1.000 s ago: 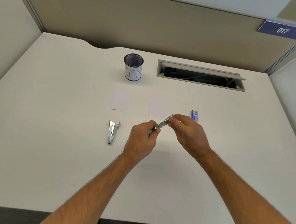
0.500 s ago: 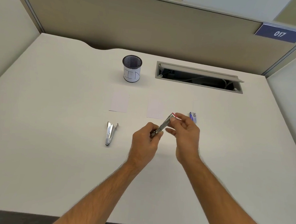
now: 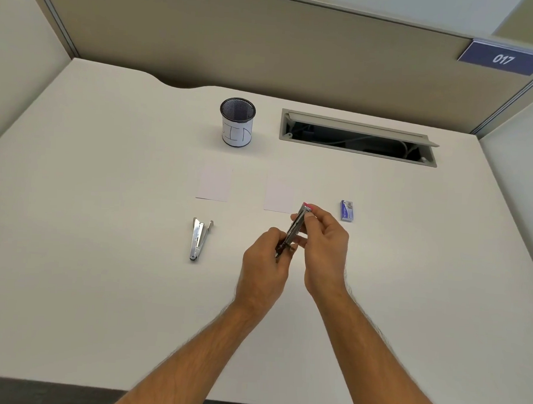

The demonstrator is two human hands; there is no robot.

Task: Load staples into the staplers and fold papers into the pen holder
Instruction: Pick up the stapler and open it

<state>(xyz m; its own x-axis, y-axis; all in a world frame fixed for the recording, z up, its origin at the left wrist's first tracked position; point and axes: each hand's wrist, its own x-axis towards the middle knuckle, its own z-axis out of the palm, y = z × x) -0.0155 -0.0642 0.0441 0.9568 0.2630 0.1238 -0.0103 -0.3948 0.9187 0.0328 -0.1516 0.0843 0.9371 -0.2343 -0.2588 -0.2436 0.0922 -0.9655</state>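
Evidently both hands pinch one stapler above the desk, the left hand steadying its near end while the right hand works the far end toward one o'clock, probably to seat staples, with the staple box beyond.

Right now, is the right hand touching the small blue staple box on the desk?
Apart. The head view shows bare desk between the right hand and the staple box.
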